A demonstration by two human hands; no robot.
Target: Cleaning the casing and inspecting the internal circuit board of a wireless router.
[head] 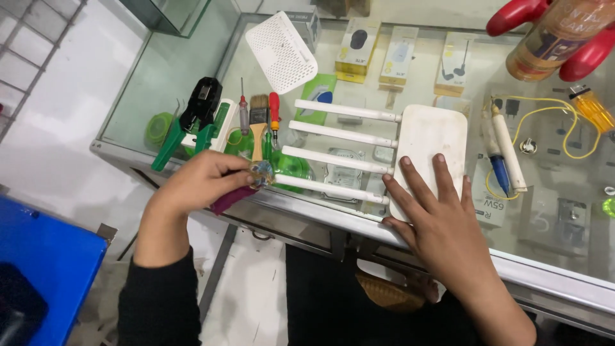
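Note:
A white router (pixel 430 138) with several white antennas (pixel 336 160) pointing left lies on a glass counter (pixel 192 64). My right hand (pixel 435 218) rests flat on the router's near edge, fingers spread. My left hand (pixel 202 182) is closed on a small purple-handled tool with a worn, round tip (pixel 259 173), held just left of the nearest antenna's end. A paintbrush (pixel 259 125), two screwdrivers (pixel 274 115) and a green-handled crimping tool (pixel 195 125) lie just beyond my left hand.
A white perforated cover (pixel 282 41) lies at the back. A soldering iron (pixel 503 154) with a yellow cord lies right of the router. A brown bottle (pixel 557 38) and red handles stand at top right. Boxed goods show under the glass. A blue box (pixel 45 269) sits lower left.

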